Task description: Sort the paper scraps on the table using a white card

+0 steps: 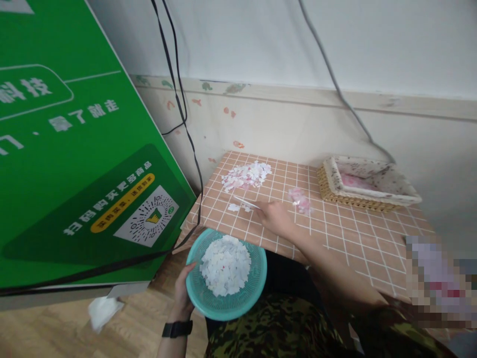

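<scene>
Lower centre, I watch the left hand (pixel 184 286) grip the teal basket (pixel 258 286) of white scraps (pixel 225 266) by the front edge of the counter (pixel 354 226); mid-frame, the right hand (pixel 276 217) pinches a slim pale object (pixel 246 202), well apart from the wicker basket (pixel 337 196).

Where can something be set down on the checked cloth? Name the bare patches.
Widest: checked cloth between the wicker basket and the right forearm. Smaller: between the large scrap pile and pink clump. Crowded: around the right hand, near loose scraps.
</scene>
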Tool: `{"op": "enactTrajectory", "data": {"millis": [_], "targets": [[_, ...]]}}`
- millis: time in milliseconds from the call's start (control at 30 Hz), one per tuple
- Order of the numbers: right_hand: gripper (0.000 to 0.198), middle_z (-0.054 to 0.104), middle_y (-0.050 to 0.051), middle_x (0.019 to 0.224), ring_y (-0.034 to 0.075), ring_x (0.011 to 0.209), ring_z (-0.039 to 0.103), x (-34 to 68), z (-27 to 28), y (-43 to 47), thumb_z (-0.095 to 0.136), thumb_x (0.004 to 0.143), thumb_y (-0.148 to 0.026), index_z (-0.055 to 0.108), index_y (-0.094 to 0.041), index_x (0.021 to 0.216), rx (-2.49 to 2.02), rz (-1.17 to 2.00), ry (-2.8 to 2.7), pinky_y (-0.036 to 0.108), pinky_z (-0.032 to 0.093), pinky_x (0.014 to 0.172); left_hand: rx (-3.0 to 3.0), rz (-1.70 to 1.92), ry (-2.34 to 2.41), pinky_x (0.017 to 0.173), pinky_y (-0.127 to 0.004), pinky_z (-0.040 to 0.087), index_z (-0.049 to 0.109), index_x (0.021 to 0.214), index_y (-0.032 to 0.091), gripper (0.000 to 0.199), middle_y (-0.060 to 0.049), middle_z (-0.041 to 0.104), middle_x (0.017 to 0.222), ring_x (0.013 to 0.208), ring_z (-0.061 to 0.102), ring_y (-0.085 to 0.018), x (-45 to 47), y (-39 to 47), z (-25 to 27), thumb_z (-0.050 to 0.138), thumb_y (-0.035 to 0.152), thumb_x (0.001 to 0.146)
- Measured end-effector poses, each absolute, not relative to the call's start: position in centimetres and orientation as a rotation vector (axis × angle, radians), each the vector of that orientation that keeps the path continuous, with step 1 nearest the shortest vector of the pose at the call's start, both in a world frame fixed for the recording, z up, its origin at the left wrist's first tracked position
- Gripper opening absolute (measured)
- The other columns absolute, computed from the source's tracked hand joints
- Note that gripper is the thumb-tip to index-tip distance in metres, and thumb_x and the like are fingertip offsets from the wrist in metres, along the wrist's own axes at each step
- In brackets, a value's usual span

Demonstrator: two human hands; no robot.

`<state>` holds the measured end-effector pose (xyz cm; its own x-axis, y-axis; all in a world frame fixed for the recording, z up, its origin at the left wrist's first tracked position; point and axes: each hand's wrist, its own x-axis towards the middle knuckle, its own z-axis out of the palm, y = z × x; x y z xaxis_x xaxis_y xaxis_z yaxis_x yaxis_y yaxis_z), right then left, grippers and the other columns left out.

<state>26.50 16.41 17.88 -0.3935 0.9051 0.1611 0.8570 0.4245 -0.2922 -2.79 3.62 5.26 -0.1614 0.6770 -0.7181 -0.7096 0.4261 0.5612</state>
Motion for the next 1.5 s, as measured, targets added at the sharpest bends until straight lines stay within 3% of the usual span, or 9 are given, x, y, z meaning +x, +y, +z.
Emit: {"op": "enactTrajectory", "data": {"millis": [100,467,700,900,1133,1300,1433,1500], "targets": [[0.024,0.069,0.006,0.078,0.015,0.069,0.061,25.8,18.2,17.4,0.045,0.089,-0.021,0.066,-0.017,0.098,-1.41,0.317,-2.427,0.025,0.038,0.063,-0.026,1.209,1.202,0.062,-0.034,0.053,0.072,0.072,0.012,0.013,-0.006,0.072,0.062,0.058,0.066,-0.022,-3.1,3.9,4.9,0.067,0.021,0.065],[0.036,0.069,0.008,0.085,0.016,0.068,0.06,23.8,17.7,13.4,0.048,0.084,-0.017,0.057,-0.016,0.119,-1.158,0.31,-2.636,0.027,0.04,0.062,-0.02,1.169,1.117,0.061,-0.038,0.054,0.072,0.073,0.013,0.015,-0.007,0.074,0.065,0.059,0.068,-0.025,-3.1,4.4,6.0,0.067,0.024,0.066],[0.03,0.07,0.005,0.086,0.014,0.073,0.063,24.6,18.3,10.9,0.041,0.091,-0.021,0.061,-0.02,0.114,-1.0,0.589,-2.5,0.025,0.044,0.066,-0.024,1.194,1.113,0.059,-0.035,0.054,0.072,0.074,0.013,0.014,-0.006,0.074,0.064,0.057,0.066,-0.022,-3.0,4.0,5.3,0.068,0.023,0.066],[0.031,0.071,0.008,0.082,0.016,0.067,0.064,26.3,18.5,12.1,0.041,0.092,-0.027,0.064,-0.017,0.111,-1.301,0.483,-2.392,0.026,0.044,0.063,-0.021,1.216,1.115,0.061,-0.031,0.052,0.072,0.072,0.01,0.014,-0.008,0.073,0.063,0.057,0.066,-0.021,-2.9,4.1,5.6,0.068,0.022,0.066],[0.028,0.072,0.003,0.087,0.015,0.074,0.065,26.1,18.2,11.2,0.043,0.092,-0.027,0.066,-0.024,0.107,-0.982,0.691,-2.433,0.025,0.045,0.066,-0.01,1.182,1.103,0.064,-0.036,0.053,0.072,0.079,0.008,0.019,-0.009,0.074,0.067,0.06,0.067,-0.024,-2.6,3.8,6.1,0.064,0.022,0.067],[0.028,0.072,0.006,0.09,0.016,0.064,0.064,28.3,18.6,14.1,0.046,0.09,-0.033,0.065,-0.021,0.107,-1.261,0.468,-2.234,0.027,0.044,0.059,-0.008,1.175,1.017,0.064,-0.037,0.053,0.071,0.086,0.006,0.028,-0.011,0.075,0.071,0.061,0.067,-0.024,-2.6,3.3,4.9,0.059,0.014,0.062],[0.03,0.071,0.007,0.077,0.021,0.064,0.063,30.9,18.9,17.6,0.047,0.088,-0.036,0.067,-0.02,0.105,-1.546,0.149,-2.113,0.03,0.042,0.058,-0.028,1.19,0.947,0.066,-0.039,0.054,0.072,0.086,0.007,0.032,-0.011,0.075,0.073,0.062,0.068,-0.025,-2.4,2.4,3.1,0.057,0.011,0.057],[0.031,0.071,0.008,0.079,0.023,0.068,0.064,31.8,19.2,19.3,0.047,0.087,-0.034,0.066,-0.019,0.107,-1.596,0.079,-2.125,0.031,0.042,0.06,-0.04,1.196,0.94,0.068,-0.041,0.054,0.072,0.085,0.007,0.033,-0.012,0.075,0.074,0.065,0.068,-0.026,-2.2,2.0,2.3,0.057,0.01,0.056]]}}
